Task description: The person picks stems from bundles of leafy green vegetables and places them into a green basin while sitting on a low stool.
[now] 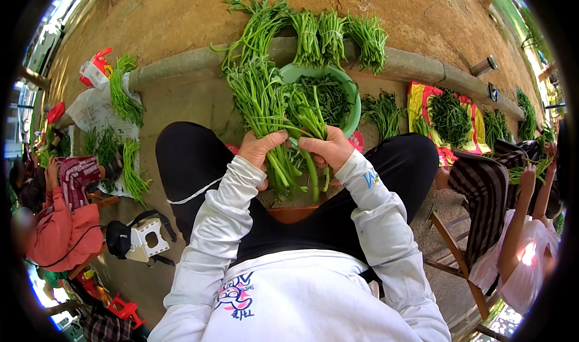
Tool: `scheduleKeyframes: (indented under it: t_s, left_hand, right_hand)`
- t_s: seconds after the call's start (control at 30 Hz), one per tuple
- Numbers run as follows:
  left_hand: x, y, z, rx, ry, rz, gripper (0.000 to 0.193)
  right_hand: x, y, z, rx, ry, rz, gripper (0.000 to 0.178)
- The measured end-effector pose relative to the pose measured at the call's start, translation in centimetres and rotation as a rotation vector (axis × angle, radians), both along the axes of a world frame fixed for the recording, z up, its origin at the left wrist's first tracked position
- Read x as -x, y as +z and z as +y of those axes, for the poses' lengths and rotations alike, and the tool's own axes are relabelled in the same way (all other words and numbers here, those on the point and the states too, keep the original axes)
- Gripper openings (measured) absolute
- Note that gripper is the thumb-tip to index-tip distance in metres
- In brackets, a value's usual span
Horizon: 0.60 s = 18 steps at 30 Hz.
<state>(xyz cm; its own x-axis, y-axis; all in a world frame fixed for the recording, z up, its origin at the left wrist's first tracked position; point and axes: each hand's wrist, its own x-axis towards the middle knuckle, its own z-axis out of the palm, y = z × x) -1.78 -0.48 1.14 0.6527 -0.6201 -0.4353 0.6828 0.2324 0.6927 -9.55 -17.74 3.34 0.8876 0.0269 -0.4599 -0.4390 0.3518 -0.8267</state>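
Note:
Between my knees, my left hand (pixel 258 149) is closed around a thick bunch of leafy green stems (pixel 253 101), which look like water spinach. The cut ends hang below my fingers and the leaves point away from me. Close beside it, my right hand (pixel 335 148) pinches a few stems (pixel 312 120), thumb on top; its other fingers are partly hidden. Just beyond both hands sits a light green basin (pixel 354 104), partly covered by the bunch. Loose dark leaves (pixel 329 98) lie in it.
Tied bundles (pixel 332 37) and loose greens (pixel 256 31) lie along the stone curb (pixel 175 67). At right, leaves rest on a red and yellow sack (pixel 416 110). A seated co-worker (pixel 518 251) handles stems there; another person (pixel 63 224) sits left, near a white folding stool (pixel 148 239).

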Motion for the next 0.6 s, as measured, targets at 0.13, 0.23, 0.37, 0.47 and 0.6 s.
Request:
scheduleKeyframes:
  t_s: [0.13, 0.23, 0.37, 0.47, 0.6]
  left_hand:
    - [-0.6, 0.2, 0.5, -0.091, 0.026, 0.118, 0.031]
    - [-2.3, -1.0, 2.9, 0.047, 0.112, 0.436, 0.029]
    - [-4.4, 0.0, 4.4, 0.498, 0.18, 0.483, 0.029]
    - [-5.1, -0.3, 5.0, 0.697, 0.286, 0.433, 0.027]
    - [-5.6, -0.4, 5.1, 0.6, 0.426, 0.281, 0.017]
  right_hand:
    - [0.1, 0.1, -1.3, 0.093, -0.111, 0.061, 0.023]
    - [0.5, -0.3, -3.3, 0.087, -0.195, 0.069, 0.021]
    - [1.4, 0.3, -6.3, -0.119, -0.33, 0.048, 0.021]
    - [2.0, 0.0, -8.3, -0.27, -0.441, -0.1, 0.025]
    - [2.0, 0.1, -8.9, -0.258, -0.604, -0.228, 0.021]
